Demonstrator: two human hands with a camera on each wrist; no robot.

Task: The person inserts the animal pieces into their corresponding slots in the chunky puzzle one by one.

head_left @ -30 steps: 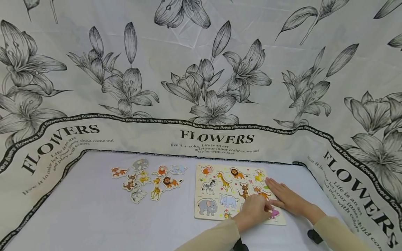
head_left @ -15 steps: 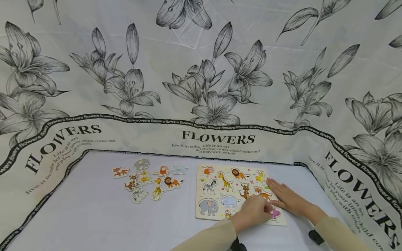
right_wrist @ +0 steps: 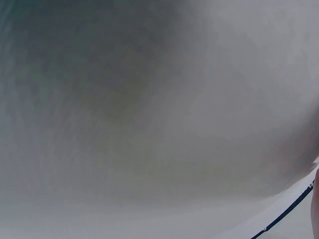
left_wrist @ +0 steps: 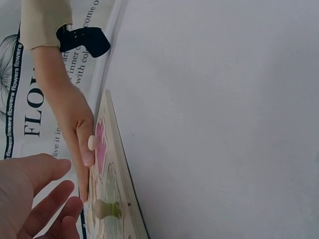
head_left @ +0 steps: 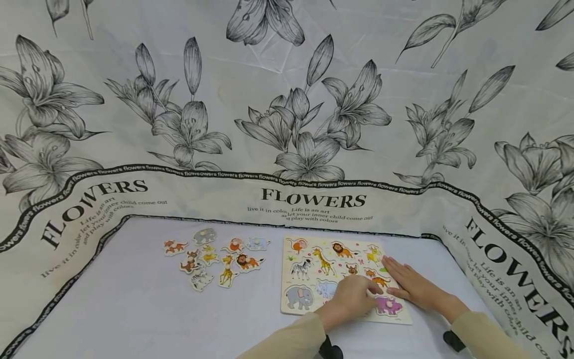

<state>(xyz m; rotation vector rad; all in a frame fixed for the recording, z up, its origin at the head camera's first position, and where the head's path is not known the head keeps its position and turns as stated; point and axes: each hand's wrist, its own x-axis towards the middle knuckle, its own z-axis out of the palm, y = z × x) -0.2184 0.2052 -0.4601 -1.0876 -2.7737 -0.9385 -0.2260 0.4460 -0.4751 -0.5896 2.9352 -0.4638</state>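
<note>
A wooden animal puzzle board lies on the white cloth. My left hand is over its lower middle, and in the left wrist view the thumb and fingers stand apart with nothing between them. Just right of that hand, a purple hippo piece with a pale knob sits in the board. A green piece with a knob shows in the left wrist view; the hand hides it from the head. My right hand lies with straight fingers along the board's right edge, its thumb by the hippo.
Left of the board lies a loose group of animal pieces, among them an elephant, a lion, a giraffe and a zebra. A flower-printed cloth rises behind and at both sides. The right wrist view is mostly blurred.
My left hand has moved a little left from the purple hippo, which now shows whole with its knob. The right hand stays in place at the board's edge.
</note>
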